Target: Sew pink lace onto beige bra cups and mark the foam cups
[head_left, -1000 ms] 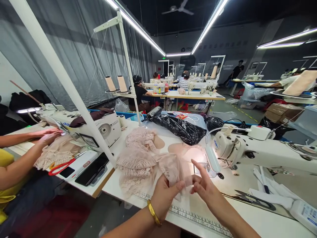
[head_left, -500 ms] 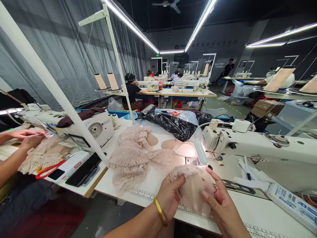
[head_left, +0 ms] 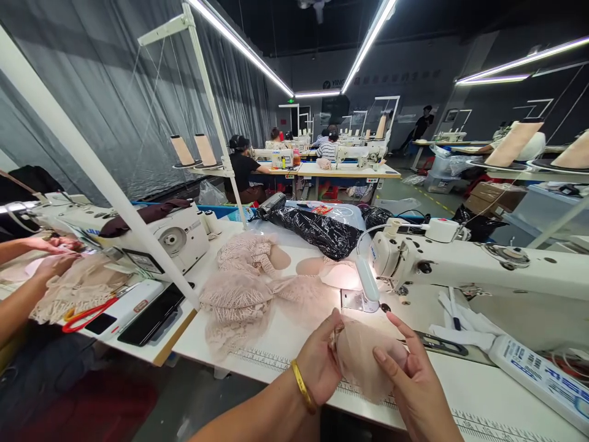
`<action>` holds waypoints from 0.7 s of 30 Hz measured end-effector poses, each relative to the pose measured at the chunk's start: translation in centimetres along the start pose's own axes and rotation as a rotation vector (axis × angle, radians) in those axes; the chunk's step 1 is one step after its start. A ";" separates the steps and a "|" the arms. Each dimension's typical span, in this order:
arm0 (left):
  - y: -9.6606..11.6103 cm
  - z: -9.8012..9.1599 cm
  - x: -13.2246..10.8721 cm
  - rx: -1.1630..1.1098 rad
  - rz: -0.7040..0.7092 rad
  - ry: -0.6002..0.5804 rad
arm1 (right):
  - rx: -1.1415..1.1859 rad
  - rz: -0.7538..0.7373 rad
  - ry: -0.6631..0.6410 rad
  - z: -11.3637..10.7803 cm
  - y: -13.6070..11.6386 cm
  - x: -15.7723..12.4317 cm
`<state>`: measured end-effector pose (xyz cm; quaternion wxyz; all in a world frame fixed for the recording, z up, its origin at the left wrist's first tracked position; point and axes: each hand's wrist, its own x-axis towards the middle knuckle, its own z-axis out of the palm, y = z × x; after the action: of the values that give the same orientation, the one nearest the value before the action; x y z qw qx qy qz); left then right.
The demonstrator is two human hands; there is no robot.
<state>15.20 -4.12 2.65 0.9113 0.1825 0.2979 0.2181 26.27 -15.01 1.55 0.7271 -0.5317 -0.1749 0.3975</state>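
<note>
Between my two hands is a beige bra cup (head_left: 368, 356) with sheer fabric over it, held above the front edge of the sewing table. My left hand (head_left: 322, 362), with a gold bangle at the wrist, grips its left side. On the right side my right hand (head_left: 411, 368) pinches it, thumb on the front and forefinger stretched upward. Just beyond lies the lit needle plate of the sewing machine (head_left: 396, 258). A heap of beige lace pieces (head_left: 242, 288) rests to the left, and a strip of lace fabric (head_left: 299, 291) runs from it toward the machine.
A white bottle (head_left: 538, 374) lies at the right beside white cloth strips. Behind the table is a black plastic bag (head_left: 313, 230). At the left, a co-worker's hands (head_left: 50, 258) handle fabric near red scissors (head_left: 89, 314) and a phone (head_left: 150, 316). A white thread-stand pole (head_left: 115, 178) crosses there.
The cup has turned and come slightly lower, away from the needle area. Its lace upper edge, seen before, is now folded out of sight. My left fingers have shifted round its side.
</note>
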 end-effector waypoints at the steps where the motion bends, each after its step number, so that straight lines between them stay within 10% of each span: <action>1: 0.0 0.1 0.0 0.011 0.031 -0.018 | 0.005 0.006 0.000 0.0 0.0 0.0; 21: -0.2 1.5 0.1 0.164 0.166 -0.049 | -0.009 -0.006 -0.009 -0.8 0.3 0.8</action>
<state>16.27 -4.57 3.65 0.8791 0.2855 0.2762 0.2633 27.23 -14.84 0.86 0.7251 -0.5327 -0.1813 0.3969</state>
